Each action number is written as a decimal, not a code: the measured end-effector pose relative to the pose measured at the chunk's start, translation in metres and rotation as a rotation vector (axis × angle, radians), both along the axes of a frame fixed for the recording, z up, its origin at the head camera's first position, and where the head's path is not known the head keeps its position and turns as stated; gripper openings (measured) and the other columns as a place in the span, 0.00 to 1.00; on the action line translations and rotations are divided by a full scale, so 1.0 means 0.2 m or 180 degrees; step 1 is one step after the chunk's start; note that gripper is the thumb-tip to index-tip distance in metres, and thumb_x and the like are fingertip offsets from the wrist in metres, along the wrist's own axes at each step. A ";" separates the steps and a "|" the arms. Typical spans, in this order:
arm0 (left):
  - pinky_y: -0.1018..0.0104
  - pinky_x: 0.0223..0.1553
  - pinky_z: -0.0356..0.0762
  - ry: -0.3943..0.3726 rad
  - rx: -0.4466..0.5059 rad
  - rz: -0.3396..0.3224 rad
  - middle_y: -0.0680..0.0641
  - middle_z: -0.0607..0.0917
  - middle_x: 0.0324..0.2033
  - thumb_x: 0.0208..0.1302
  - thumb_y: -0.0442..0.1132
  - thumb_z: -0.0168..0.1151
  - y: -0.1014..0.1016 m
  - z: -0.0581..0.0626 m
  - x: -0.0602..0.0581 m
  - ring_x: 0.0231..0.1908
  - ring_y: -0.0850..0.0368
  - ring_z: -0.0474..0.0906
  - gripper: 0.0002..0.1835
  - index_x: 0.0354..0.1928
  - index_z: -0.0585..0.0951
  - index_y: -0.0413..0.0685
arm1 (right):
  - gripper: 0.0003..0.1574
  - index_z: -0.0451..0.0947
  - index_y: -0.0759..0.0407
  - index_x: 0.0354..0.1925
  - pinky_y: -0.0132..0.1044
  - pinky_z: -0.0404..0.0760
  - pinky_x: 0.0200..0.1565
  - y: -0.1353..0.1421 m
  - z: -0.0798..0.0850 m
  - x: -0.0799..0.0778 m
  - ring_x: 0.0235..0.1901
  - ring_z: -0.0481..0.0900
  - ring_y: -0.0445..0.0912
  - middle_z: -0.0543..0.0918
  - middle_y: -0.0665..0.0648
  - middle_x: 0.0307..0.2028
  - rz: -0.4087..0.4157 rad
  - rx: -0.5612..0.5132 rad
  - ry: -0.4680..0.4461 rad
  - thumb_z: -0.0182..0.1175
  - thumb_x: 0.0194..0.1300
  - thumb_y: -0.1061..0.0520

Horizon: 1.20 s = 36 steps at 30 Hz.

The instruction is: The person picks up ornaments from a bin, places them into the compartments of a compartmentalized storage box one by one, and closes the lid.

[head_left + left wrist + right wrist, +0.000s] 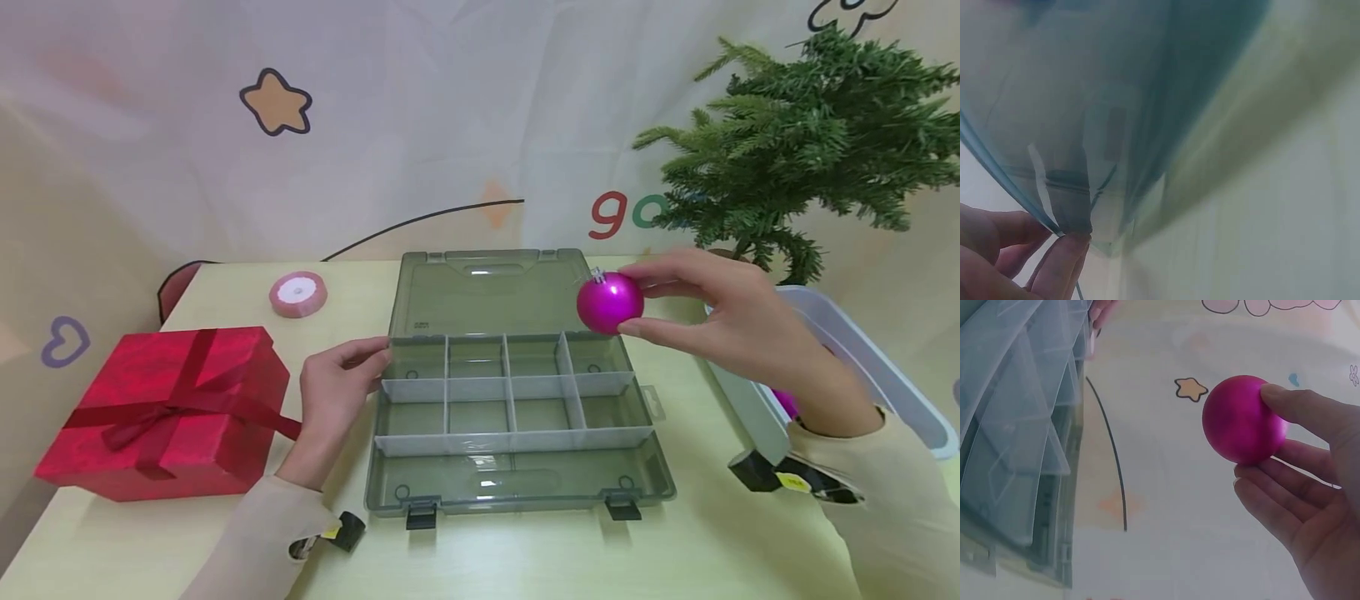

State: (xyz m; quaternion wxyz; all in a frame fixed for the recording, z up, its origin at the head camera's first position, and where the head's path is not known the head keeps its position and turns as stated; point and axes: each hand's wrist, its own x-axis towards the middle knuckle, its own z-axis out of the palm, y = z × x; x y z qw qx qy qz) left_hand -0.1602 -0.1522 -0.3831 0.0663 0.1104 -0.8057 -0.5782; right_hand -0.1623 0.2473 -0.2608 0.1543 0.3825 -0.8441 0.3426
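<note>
My right hand (738,321) pinches a shiny magenta Christmas ball (611,302) by its side, thumb below and fingers above in the head view. The ball, with a silver cap, is held up over the back right of a grey see-through compartment box (513,443). That box lies with its lid (491,296) folded back, and its divided compartments hold nothing. At the box's left rear corner, my left hand (337,400) grips the rim between thumb and fingers. In the left wrist view the fingertips (1063,259) sit right at that edge.
A red gift box (168,408) with a ribbon bow stands on the left, and a pink ribbon roll (298,294) lies behind it. To the right is a pale bin (892,367) with something magenta inside. An artificial Christmas tree (810,142) rises behind the bin.
</note>
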 end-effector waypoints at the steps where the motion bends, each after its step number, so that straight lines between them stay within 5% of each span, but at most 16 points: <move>1: 0.67 0.47 0.88 0.0005 -0.0002 0.0001 0.40 0.90 0.49 0.74 0.37 0.68 0.00 0.00 0.00 0.48 0.46 0.89 0.15 0.59 0.89 0.44 | 0.42 0.84 0.61 0.61 0.25 0.82 0.55 -0.02 -0.01 -0.01 0.50 0.85 0.36 0.87 0.51 0.53 0.0019 -0.0065 -0.0033 0.81 0.46 0.75; 12: 0.66 0.48 0.88 0.0010 0.0071 0.0010 0.40 0.91 0.48 0.73 0.37 0.70 0.00 0.00 0.00 0.47 0.45 0.89 0.14 0.57 0.90 0.44 | 0.31 0.84 0.57 0.61 0.36 0.86 0.57 -0.32 -0.14 -0.17 0.51 0.86 0.42 0.86 0.47 0.53 0.0237 0.0017 -0.0532 0.81 0.60 0.60; 16: 0.65 0.48 0.88 0.0021 0.0071 -0.0005 0.39 0.91 0.48 0.73 0.37 0.70 0.00 0.00 0.00 0.47 0.45 0.89 0.14 0.57 0.90 0.44 | 0.31 0.84 0.58 0.60 0.43 0.86 0.58 -0.40 -0.19 -0.20 0.52 0.86 0.44 0.86 0.50 0.54 0.0414 -0.0029 -0.0699 0.81 0.59 0.62; 22: 0.66 0.47 0.88 0.0067 0.0058 -0.0007 0.40 0.91 0.47 0.73 0.37 0.71 -0.01 -0.01 -0.01 0.46 0.46 0.89 0.14 0.57 0.90 0.44 | 0.31 0.84 0.63 0.57 0.46 0.89 0.54 -0.50 -0.27 -0.24 0.50 0.87 0.47 0.87 0.54 0.52 0.0751 -0.0104 -0.0617 0.82 0.55 0.66; 36: 0.66 0.47 0.88 0.0087 0.0061 -0.0005 0.39 0.91 0.46 0.72 0.35 0.71 -0.01 -0.02 -0.01 0.45 0.45 0.90 0.13 0.56 0.90 0.42 | 0.29 0.85 0.63 0.57 0.46 0.89 0.54 -0.70 -0.29 -0.29 0.50 0.88 0.44 0.88 0.53 0.51 0.0895 0.0236 -0.0626 0.81 0.60 0.59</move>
